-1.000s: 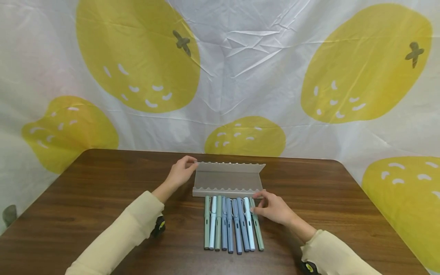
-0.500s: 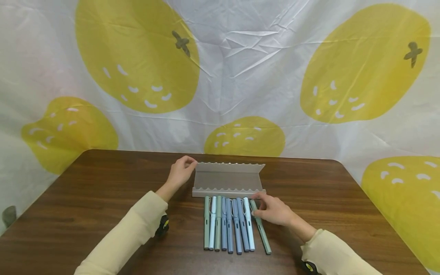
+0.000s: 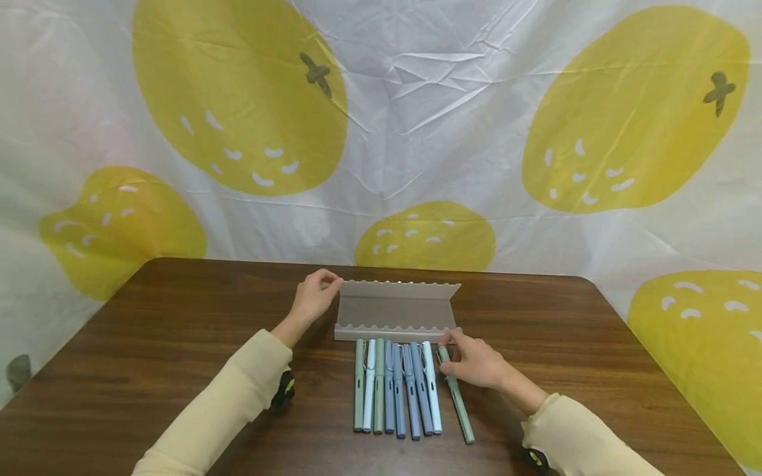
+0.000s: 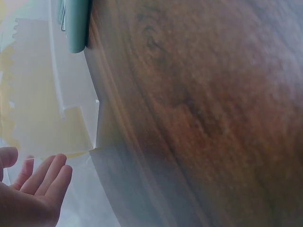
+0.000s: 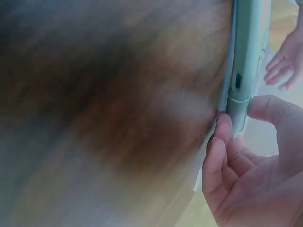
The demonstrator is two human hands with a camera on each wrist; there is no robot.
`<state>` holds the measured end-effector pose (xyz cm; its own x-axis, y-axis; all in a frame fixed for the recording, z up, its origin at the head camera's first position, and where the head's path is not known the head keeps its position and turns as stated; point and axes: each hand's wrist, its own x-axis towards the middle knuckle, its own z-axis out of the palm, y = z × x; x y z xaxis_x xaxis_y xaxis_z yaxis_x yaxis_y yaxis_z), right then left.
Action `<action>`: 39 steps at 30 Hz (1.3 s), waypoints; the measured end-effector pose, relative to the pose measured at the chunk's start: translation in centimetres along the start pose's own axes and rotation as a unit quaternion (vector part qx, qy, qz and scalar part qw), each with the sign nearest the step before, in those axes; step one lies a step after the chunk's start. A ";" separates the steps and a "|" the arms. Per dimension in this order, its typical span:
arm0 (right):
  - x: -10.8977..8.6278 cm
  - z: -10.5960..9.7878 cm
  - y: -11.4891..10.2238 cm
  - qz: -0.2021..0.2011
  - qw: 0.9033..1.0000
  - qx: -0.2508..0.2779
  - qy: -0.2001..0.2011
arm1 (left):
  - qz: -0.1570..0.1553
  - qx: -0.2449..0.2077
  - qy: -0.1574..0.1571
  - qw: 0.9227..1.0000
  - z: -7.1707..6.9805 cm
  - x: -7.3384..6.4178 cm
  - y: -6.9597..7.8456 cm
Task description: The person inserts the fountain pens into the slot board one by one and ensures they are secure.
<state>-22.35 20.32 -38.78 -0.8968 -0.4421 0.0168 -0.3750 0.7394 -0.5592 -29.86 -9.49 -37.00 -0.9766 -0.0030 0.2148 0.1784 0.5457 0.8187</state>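
Note:
In the head view a frosted clear pen tray (image 3: pixel 395 312) with scalloped edges stands behind a row of capped pens (image 3: pixel 399 390). My left hand (image 3: pixel 314 294) pinches the tray's back left corner between thumb and forefinger; in the left wrist view its other fingers are fairly straight. My right hand (image 3: pixel 479 360) holds a green pen (image 3: pixel 460 403) by its cap end, thumb on one side and fingers on the other. That pen lies slanted, apart from the row's right end. The right wrist view shows the green pen (image 5: pixel 246 56) close up, its tip end out of frame.
The pens in the row are green, pale blue and grey-blue, side by side on the brown wooden table (image 3: pixel 208 317). Behind the table hangs a white cloth (image 3: pixel 417 132) with yellow fruit prints.
My right hand has drawn the green pen rightward away from the row, its lower end swinging out to the right. My left hand stays at the tray's corner.

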 end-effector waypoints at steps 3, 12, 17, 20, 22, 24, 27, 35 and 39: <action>-0.1 -0.4 0.3 -0.009 0.999 0.041 -0.008 | -0.002 -0.001 -0.001 1.000 0.0 0.0 0.0; -0.2 -2.1 1.4 -0.054 0.986 0.160 -0.018 | -0.006 -0.007 -0.002 1.000 0.0 0.1 0.0; -0.1 -3.1 1.6 -0.066 0.980 0.186 0.009 | -0.009 -0.010 0.000 1.000 0.0 0.1 0.0; -0.1 -3.6 1.6 -0.070 0.980 0.184 0.030 | -0.010 -0.012 -0.001 1.000 0.0 0.1 0.0; -0.1 -3.9 1.6 -0.071 0.980 0.181 0.047 | -0.011 -0.015 -0.004 1.000 0.0 0.0 0.0; 0.0 -4.3 1.6 -0.069 0.981 0.171 0.064 | -0.012 -0.015 -0.005 1.000 0.0 0.0 -0.1; 0.2 -4.6 1.6 -0.065 0.982 0.152 0.090 | -0.012 -0.015 -0.008 1.000 0.0 0.0 -0.1; 0.5 -5.8 0.7 -0.067 0.982 0.115 0.138 | -0.012 -0.009 -0.007 1.000 0.0 0.1 -0.2; 0.4 -6.5 -0.8 -0.067 0.979 0.104 0.165 | -0.012 -0.005 -0.009 1.000 -0.1 0.0 -0.1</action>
<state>-23.95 22.86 -32.91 -0.8826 -0.3152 0.3488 -0.4695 0.5519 -0.6892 -29.85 -9.61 -37.09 -0.9827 -0.0003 0.1851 0.1558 0.5381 0.8284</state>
